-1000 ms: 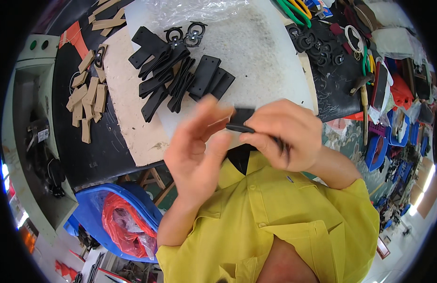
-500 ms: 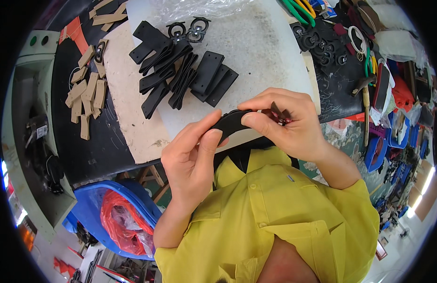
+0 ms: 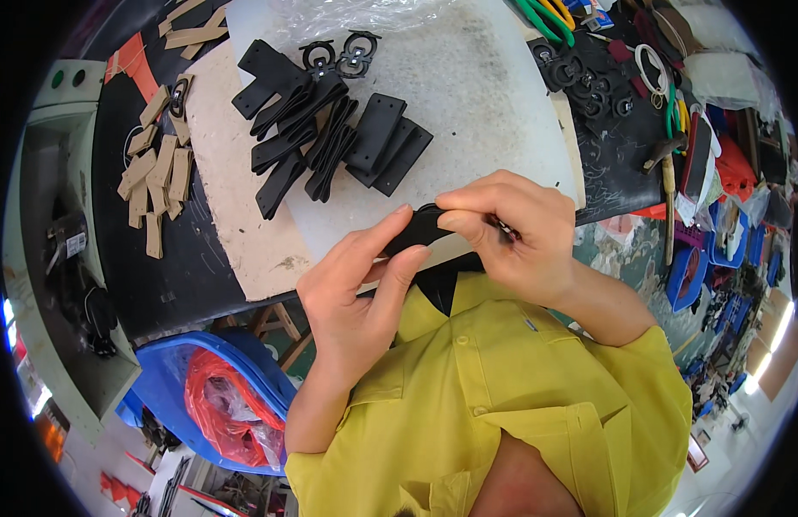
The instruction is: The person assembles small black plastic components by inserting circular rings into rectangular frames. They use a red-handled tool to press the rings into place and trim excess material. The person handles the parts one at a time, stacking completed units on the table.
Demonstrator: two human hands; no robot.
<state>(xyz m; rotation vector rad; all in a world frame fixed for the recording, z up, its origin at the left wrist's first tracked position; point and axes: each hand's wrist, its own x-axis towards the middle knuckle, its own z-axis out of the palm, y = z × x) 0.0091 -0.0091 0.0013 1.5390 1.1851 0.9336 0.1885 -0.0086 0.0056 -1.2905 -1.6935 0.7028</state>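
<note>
A person in a yellow shirt [image 3: 502, 370] sits or stands at a workbench, both hands raised over its near edge; the left hand [image 3: 351, 289] pinches one end of a short black strip [image 3: 418, 231] between thumb and fingers; the right hand [image 3: 530, 237] grips the other end, thumb nearest the body, so the strip spans the gap between them, above the bench edge; a small dark piece peeks from the right palm, too hidden to make out; beyond the hands, on a whitish sheet [image 3: 493, 103], lies a heap of black folded straps [image 3: 278, 151], with two black oval buckles [image 3: 356, 55] just behind it; tan strips [image 3: 163, 164] are scattered to the left; a blue bin [image 3: 153, 375] holding a red bag [image 3: 211, 405] stands below.
</note>
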